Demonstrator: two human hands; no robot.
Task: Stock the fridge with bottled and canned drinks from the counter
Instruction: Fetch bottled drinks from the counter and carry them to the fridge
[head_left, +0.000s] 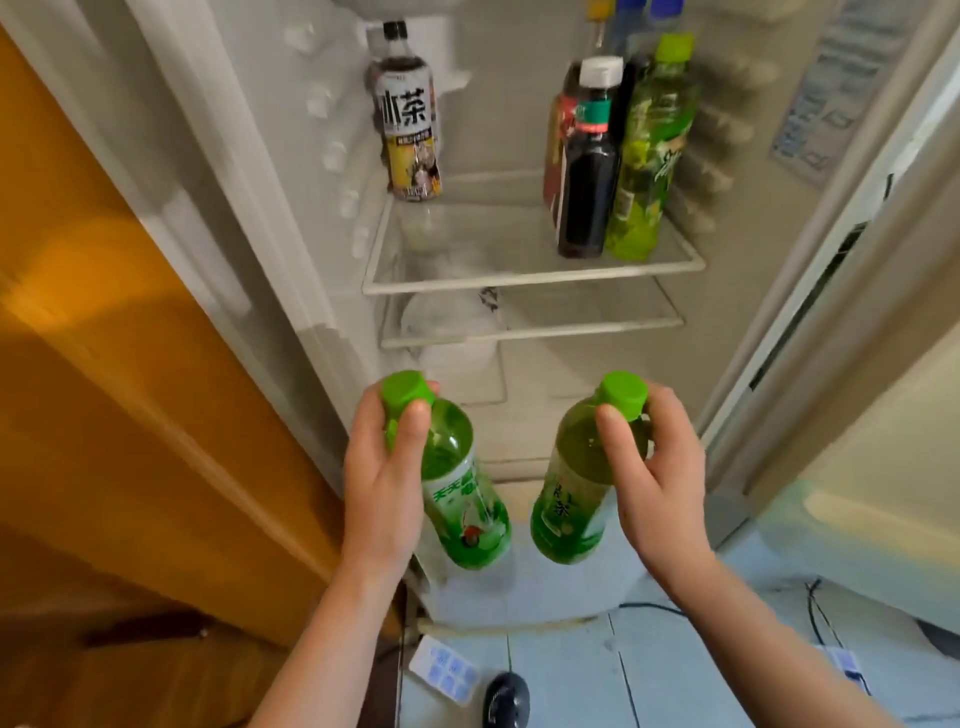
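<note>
Glass shelf (535, 275) beyond, left hand (379, 473) and right hand (657, 467) pinch green plastic bottles (462, 504).

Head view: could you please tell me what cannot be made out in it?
Head view:
Red-labelled bottle: mostly hidden behind the dark bottle.
Blue-capped bottles: cut off by the top edge.
Door sticker: text blurred.
White object below the glass shelf: blurred, unidentifiable.

Black-capped bottle (410, 111): label reads "冰茶"; other labels unclear.
</note>
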